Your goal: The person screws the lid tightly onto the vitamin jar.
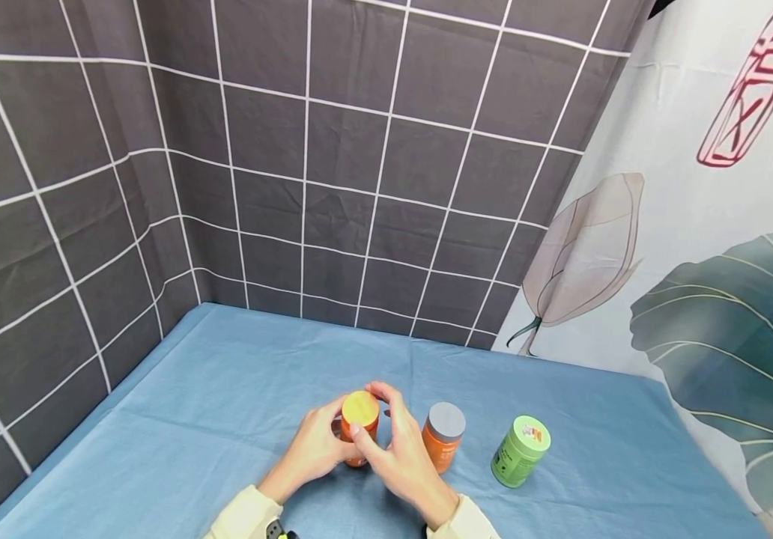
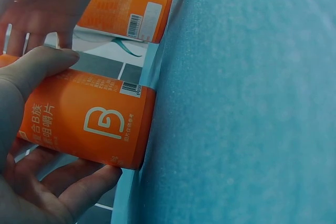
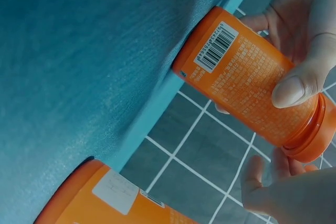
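Note:
An orange bottle [image 1: 359,458] stands upright on the blue cloth, with a yellow-orange lid [image 1: 360,409]. My left hand [image 1: 315,445] grips its body from the left; in the left wrist view the thumb lies across one side of the bottle [image 2: 100,124] and the fingers pass along the other. At the top, my right hand [image 1: 400,453] holds the lid, thumb on the near edge and fingertips at the far edge. Seen from the right wrist, a narrow neck band shows between bottle [image 3: 247,77] and lid [image 3: 317,135]. The palms hide parts of the bottle.
Just right of my right hand stands a second orange bottle [image 1: 440,451] with a grey lid [image 1: 446,421]. Farther right is a green bottle [image 1: 518,457] with a light green lid. Dark grid-patterned cloth [image 1: 346,135] hangs behind the table; a leaf-printed curtain [image 1: 730,314] hangs at right.

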